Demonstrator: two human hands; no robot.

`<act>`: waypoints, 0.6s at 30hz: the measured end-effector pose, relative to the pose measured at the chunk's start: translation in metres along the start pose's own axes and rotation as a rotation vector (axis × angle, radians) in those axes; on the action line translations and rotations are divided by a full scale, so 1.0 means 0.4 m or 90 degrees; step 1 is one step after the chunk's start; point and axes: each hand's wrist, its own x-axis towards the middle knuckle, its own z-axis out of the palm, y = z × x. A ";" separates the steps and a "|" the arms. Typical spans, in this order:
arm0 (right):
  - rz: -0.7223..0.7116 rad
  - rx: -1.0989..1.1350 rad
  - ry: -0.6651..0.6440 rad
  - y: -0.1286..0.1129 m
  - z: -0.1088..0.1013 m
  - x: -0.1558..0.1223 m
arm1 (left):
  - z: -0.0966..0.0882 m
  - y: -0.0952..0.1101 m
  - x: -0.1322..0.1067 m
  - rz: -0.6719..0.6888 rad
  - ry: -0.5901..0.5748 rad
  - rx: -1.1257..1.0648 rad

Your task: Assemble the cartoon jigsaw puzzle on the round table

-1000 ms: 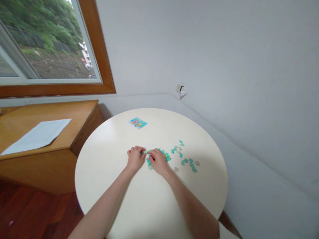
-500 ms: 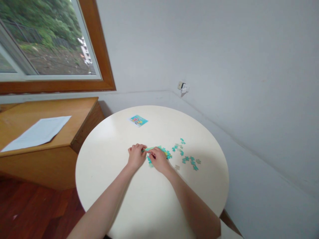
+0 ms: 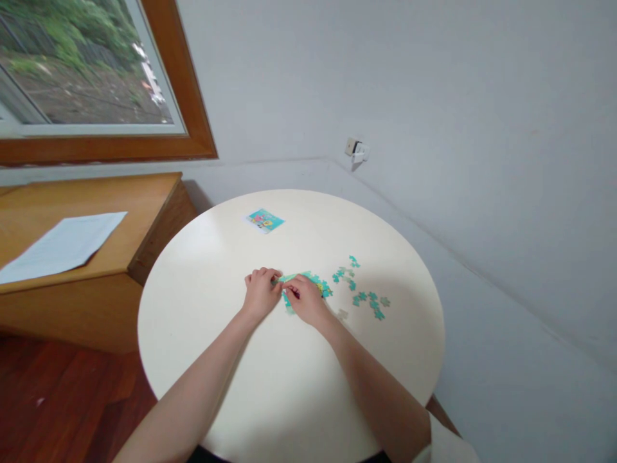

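A partly joined jigsaw puzzle (image 3: pixel 312 279), teal with some yellow, lies on the round white table (image 3: pixel 202 347). My left hand (image 3: pixel 263 289) is at its left edge, fingers curled and closed against the puzzle's upper left corner. My right hand (image 3: pixel 304 299) rests over the middle of the puzzle, its thumb and fingers pinched close to the left hand. Whatever the right fingertips hold is too small and too covered to make out. Loose teal and pale puzzle pieces (image 3: pixel 373 305) are scattered to the right of the puzzle.
A small picture card (image 3: pixel 265 220) with a teal cartoon scene lies toward the far side of the table. At left, a wooden cabinet (image 3: pixel 159 225) carries white paper sheets (image 3: pixel 67 244). Behind stand a wall with a socket and plug (image 3: pixel 357 150) and a window frame (image 3: pixel 195 96).
The camera view has tipped slightly down, so the wall and table items sit higher in the picture. Both hands stay at the same place on the puzzle, with only slight finger movement.
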 end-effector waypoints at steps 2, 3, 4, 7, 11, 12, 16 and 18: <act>0.001 0.004 0.002 0.002 0.001 -0.001 | 0.000 0.000 0.001 0.011 -0.005 -0.007; 0.002 0.005 0.002 0.003 0.001 -0.001 | 0.000 0.000 0.001 0.016 -0.007 -0.009; 0.003 0.007 0.001 0.005 0.002 -0.001 | 0.000 -0.001 0.002 0.019 -0.007 -0.009; 0.007 0.014 -0.002 0.007 0.003 -0.002 | 0.001 -0.002 0.003 0.021 -0.007 -0.008; 0.023 0.043 0.016 0.008 0.004 0.000 | 0.001 -0.002 0.001 0.025 -0.007 -0.007; 0.032 0.054 0.024 0.008 0.003 0.001 | 0.001 -0.002 0.001 0.027 -0.007 -0.005; 0.073 0.081 0.059 0.010 0.000 0.005 | 0.002 -0.003 -0.001 0.026 -0.009 -0.001; 0.085 0.083 0.070 0.011 -0.003 0.005 | 0.002 -0.003 -0.001 0.027 -0.008 -0.002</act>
